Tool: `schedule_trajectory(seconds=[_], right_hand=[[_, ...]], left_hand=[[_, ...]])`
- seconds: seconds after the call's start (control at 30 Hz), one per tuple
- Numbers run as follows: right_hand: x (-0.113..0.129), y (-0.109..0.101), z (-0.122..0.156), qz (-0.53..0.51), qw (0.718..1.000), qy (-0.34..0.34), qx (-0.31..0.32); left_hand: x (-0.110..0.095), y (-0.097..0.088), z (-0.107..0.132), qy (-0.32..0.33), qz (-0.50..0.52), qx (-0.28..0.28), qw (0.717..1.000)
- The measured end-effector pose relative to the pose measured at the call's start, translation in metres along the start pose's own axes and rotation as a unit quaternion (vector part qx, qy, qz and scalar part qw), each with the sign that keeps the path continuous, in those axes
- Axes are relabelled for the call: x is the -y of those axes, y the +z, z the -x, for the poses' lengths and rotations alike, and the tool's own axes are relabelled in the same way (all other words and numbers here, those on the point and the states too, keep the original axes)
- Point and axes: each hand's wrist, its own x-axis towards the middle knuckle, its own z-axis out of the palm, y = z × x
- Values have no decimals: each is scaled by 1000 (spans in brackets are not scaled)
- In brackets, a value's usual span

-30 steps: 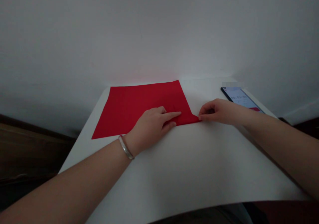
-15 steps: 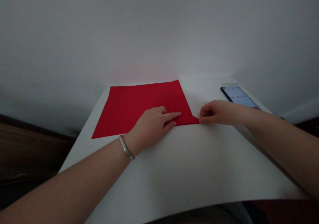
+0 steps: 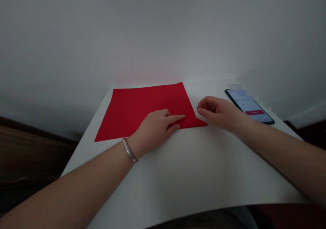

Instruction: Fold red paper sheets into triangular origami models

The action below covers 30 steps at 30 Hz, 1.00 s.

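Note:
A sheet of red paper (image 3: pixel 139 108) lies flat on the white table, its near right corner drawn out into a narrow point. My left hand (image 3: pixel 158 129) rests on the paper's near edge, index finger stretched out and thumb apart from it, pressing down without gripping. A silver bangle (image 3: pixel 129 151) circles the left wrist. Just right of the paper's slanting right edge hovers my right hand (image 3: pixel 216 112), fingers loosely curled with a gap to the thumb and nothing seen between them.
A phone (image 3: pixel 251 105) with a lit screen lies at the table's right side, beyond my right forearm. The white table (image 3: pixel 193 168) backs onto a pale wall (image 3: pixel 152 35). Brown wood (image 3: pixel 28 154) shows low on the left.
My right hand has let go of the paper's pointed corner and moved up and slightly left. More of the phone now shows. The left hand stays in place.

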Motion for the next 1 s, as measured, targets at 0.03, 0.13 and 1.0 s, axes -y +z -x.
schedule_trajectory(seconds=[0.03,0.13,1.0], right_hand=[[2,7,1,-18,1000,-7,5],[5,22,2,-42,999,-12,2],[2,10,1,67,992,-56,92]], left_hand=[[0,0,0,-1,-2,-2,1000],[-1,0,1,-6,7,-12,1000],[-1,-25,3,-149,54,111,981]])
